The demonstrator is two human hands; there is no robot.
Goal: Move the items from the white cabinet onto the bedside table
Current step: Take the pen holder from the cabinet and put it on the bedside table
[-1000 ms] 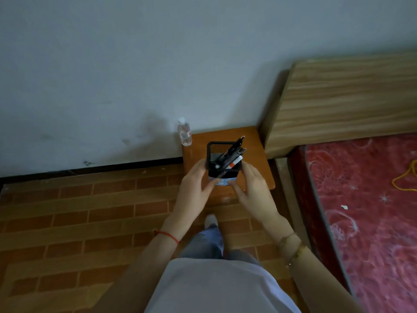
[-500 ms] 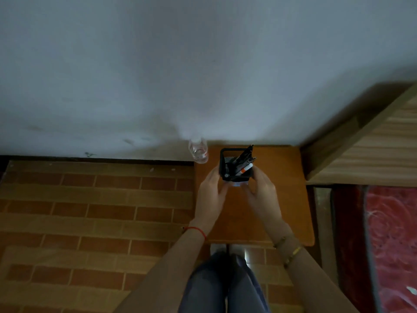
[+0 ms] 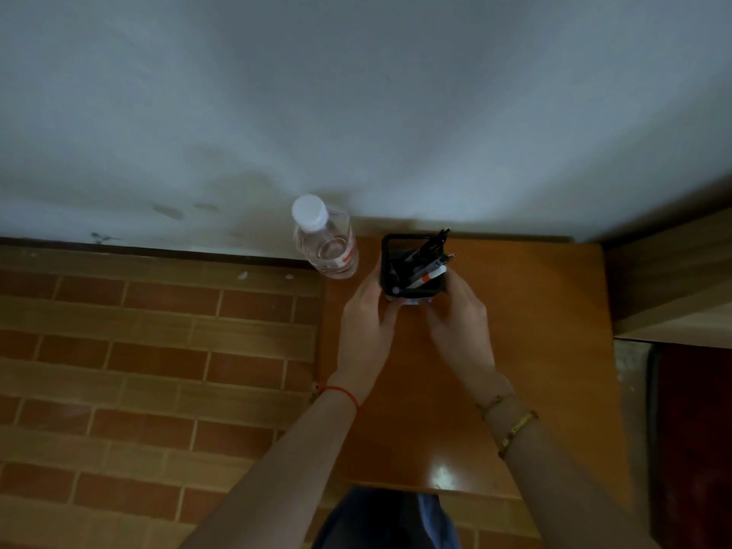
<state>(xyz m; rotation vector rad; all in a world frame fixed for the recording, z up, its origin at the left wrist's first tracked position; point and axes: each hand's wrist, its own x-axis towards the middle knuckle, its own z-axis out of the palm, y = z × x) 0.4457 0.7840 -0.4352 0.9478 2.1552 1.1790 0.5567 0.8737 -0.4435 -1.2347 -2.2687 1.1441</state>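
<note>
Pen holder, black mesh, square, sits at the back of the bedside table, close to the wall. Whether its base is fully down on the wood cannot be told; the hands hide the bottom edge.

Left hand curls against the holder's left side, right hand against its right side, fingers wrapped round the lower walls. Two-sided grip likely because the holder is tall and top-heavy with pens leaning toward its right corner (one hand could tip it).

Water bottle, clear with a white cap, stands just left of the holder at the table's back left corner, near but not touching the left hand. Looks set against the wall to leave the front of the table free for more items.

Headboard of pale wood lies to the right of the holder, past the table edge. Brick-pattern floor to its left.

Writing: bottle label shows a red strip, text too small to read. One pen has a white barrel with an orange band, no legible mark.

Judgement: placing step nearly done; release comes next.
</note>
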